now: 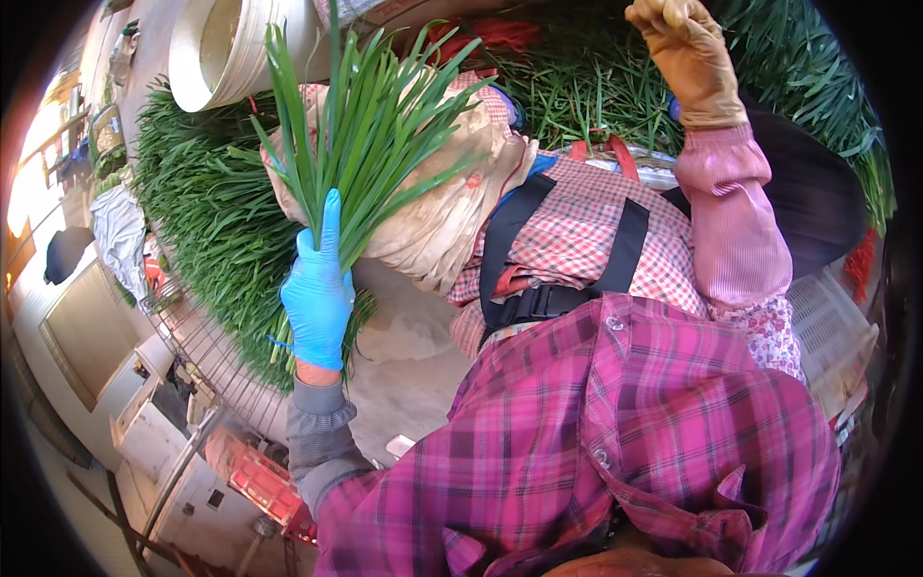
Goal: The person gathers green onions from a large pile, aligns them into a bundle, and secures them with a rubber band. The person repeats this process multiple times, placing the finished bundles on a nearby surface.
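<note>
My left hand (317,299), in a blue disposable glove, grips a bunch of long flat green leaves (353,159), which look like garlic chives. The leaves fan out above the fist, and the index finger lies straight along them. The lower ends are mostly hidden by the hand. At the upper right, my right hand (681,54) is raised in a tan rubber glove. Its fingers are curled in, with nothing seen in them; the fingertips lie close to the picture's top edge. Loose green leaves (584,86) lie on the ground beyond my lap, between the two hands.
A large pile of green bunches (209,216) lies at my left, with a white plastic bucket (223,54) above it. More leaves (800,79) are heaped at the right. Red ties (490,36) lie at the top. A wire rack (216,368) and a red crate (267,483) stand lower left.
</note>
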A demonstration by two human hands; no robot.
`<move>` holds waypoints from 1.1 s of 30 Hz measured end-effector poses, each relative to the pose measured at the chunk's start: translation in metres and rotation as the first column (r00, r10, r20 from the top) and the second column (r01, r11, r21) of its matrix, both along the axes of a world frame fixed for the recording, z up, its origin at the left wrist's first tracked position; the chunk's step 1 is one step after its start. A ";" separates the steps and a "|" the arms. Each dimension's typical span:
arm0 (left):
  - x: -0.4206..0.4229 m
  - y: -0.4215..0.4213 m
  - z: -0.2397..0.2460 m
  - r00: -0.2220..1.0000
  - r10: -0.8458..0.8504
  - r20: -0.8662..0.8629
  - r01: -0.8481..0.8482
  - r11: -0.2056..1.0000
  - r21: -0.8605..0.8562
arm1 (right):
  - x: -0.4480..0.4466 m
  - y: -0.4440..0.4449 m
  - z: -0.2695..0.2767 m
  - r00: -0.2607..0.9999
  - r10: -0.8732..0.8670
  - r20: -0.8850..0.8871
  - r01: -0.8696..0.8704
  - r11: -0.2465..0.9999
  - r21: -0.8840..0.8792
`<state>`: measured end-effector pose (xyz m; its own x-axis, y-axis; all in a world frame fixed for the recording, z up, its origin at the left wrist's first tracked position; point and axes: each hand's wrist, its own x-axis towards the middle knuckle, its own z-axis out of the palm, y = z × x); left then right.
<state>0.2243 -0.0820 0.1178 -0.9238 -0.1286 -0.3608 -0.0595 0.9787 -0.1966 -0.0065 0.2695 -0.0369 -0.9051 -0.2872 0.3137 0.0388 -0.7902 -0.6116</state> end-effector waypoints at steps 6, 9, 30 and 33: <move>-0.003 0.006 0.003 0.999 0.045 0.015 -0.045 0.997 0.055 | 0.042 -0.057 0.042 0.970 0.216 0.113 -0.240 0.756 0.608; -0.005 0.006 0.005 1.000 0.027 0.006 -0.027 0.998 0.063 | 0.058 -0.097 0.041 0.656 0.321 -0.683 0.380 0.641 0.666; -0.138 -0.030 0.060 0.832 0.476 -0.285 0.047 0.451 0.891 | 0.009 -0.063 0.017 0.748 0.597 -0.288 0.120 0.306 0.944; -0.236 -0.007 0.082 0.738 0.651 -0.179 0.046 0.216 0.975 | -0.038 -0.064 0.050 0.817 0.499 -0.290 0.051 0.438 0.898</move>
